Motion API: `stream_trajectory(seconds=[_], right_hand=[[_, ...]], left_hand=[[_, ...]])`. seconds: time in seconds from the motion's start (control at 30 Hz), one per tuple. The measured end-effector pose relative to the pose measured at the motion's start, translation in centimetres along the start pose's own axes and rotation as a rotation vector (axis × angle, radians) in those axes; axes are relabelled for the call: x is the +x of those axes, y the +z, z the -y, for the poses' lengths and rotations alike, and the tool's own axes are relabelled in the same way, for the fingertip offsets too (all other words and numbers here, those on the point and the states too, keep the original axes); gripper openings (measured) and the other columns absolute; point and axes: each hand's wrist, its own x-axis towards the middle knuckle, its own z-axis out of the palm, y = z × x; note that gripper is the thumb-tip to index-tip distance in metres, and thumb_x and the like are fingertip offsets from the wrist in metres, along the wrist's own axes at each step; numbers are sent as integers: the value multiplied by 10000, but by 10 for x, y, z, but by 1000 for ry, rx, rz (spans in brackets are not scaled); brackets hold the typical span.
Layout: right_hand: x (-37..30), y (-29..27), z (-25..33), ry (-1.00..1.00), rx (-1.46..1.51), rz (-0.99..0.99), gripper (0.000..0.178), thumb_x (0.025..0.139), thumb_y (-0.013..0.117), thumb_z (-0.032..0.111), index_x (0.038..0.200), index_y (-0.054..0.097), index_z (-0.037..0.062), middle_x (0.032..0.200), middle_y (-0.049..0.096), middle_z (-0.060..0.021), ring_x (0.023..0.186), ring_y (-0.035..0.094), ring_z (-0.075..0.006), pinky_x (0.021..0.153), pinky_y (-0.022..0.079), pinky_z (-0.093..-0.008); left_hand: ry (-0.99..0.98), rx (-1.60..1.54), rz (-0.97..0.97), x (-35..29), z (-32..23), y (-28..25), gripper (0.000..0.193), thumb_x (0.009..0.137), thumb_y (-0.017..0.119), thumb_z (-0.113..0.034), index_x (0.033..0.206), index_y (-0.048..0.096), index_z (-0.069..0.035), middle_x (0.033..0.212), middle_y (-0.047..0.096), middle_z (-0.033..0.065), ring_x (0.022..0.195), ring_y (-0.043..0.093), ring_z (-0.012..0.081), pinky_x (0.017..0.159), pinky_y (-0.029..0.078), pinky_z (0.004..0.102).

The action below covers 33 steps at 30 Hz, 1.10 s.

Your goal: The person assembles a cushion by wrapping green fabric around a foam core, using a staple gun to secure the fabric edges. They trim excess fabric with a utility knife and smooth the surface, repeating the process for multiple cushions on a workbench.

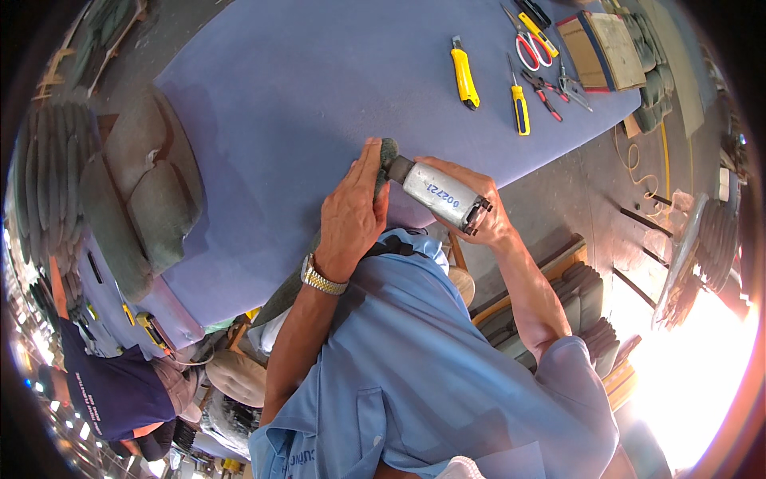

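Note:
My right hand [489, 209] is wrapped round a silver power tool that looks like a staple gun [440, 191], its dark nose pointing left. The nose meets the edge of a dark green upholstered piece [388, 150] at the near edge of the table. My left hand [351, 206], with a metal watch on its wrist, presses on that piece, its fingers straight and close together, thumb beside the nose. Most of the piece is hidden by my hands; a long dark green part [279, 297] shows beside my left forearm.
A blue covered table [279, 88] spreads ahead. Toward its far right lie a yellow utility knife [463, 76], a screwdriver [520, 108], pliers [544, 94], scissors [533, 50] and a cardboard box [598, 52]. Green cushions [144, 180] stand at left. A co-worker [120, 391] is at lower left.

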Motion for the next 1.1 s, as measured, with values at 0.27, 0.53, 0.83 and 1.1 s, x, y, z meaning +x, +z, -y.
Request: stream_trajectory(seconds=[0.27, 0.53, 0.83, 1.1], right_hand=[[2, 6, -1, 12, 4, 1, 805, 619, 821, 51, 1400, 627, 29, 1332, 693, -167, 1208, 686, -311, 1078, 526, -411], [0, 1, 7, 6, 7, -29, 815, 599, 809, 56, 1394, 630, 23, 1329, 692, -174, 1201, 685, -332, 1071, 522, -416], [2, 7, 3, 1, -24, -5, 829, 598, 853, 73, 1395, 628, 31, 1330, 690, -171, 1199, 686, -324, 1066, 530, -420], [6, 6, 12, 37, -31, 16, 829, 599, 840, 43, 1400, 627, 53, 1324, 694, -157, 1177, 692, -316, 1053, 541, -418]], left_hand=[[1, 0, 12, -1, 1, 0, 632, 964, 645, -89, 1547, 413, -15, 1460, 572, 236, 1210, 648, 412, 950, 583, 451], [-1, -12, 1, 1, 1, 0, 626, 962, 644, -89, 1542, 419, -13, 1460, 571, 240, 1210, 647, 416, 947, 581, 456], [11, -31, -9, 0, 2, 1, 633, 948, 632, -67, 1543, 422, -27, 1437, 587, 242, 1191, 652, 428, 933, 584, 463], [-70, -18, 97, 0, -2, -5, 588, 987, 601, -123, 1528, 415, 16, 1477, 550, 246, 1240, 623, 427, 1019, 553, 456]])
